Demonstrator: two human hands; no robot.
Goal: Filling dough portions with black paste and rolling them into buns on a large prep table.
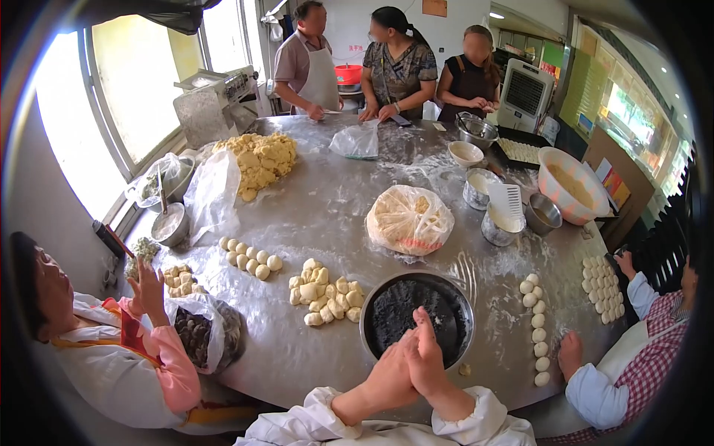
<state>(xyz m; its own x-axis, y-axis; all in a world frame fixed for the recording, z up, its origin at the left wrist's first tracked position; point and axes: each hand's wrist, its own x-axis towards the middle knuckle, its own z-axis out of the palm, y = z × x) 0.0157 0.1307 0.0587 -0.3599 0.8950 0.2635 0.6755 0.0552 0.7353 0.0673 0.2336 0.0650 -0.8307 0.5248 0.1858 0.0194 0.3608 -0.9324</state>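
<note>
My left hand point(387, 365) and my right hand point(428, 357) are pressed palm to palm over the near rim of a steel bowl point(368, 312). Whatever may lie between the palms is hidden. Dark, crumbly black filling point(407, 301) covers the bottom of the bowl. Just left of it sits a loose heap of cut dough pieces point(326, 292). A row of round dough balls point(539, 320) runs along the table to the right. Beyond the bowl rests a clear plastic bag of pale dough or crumbs point(410, 220).
Co-workers sit at the left point(111, 357) and right point(625, 362) of the floury steel table point(312, 206); several people stand at its far side. Yellow dough point(262, 159), a bag of dark lumps point(223, 334), a metal tin point(499, 231) and a large patterned basin point(574, 184) surround the middle.
</note>
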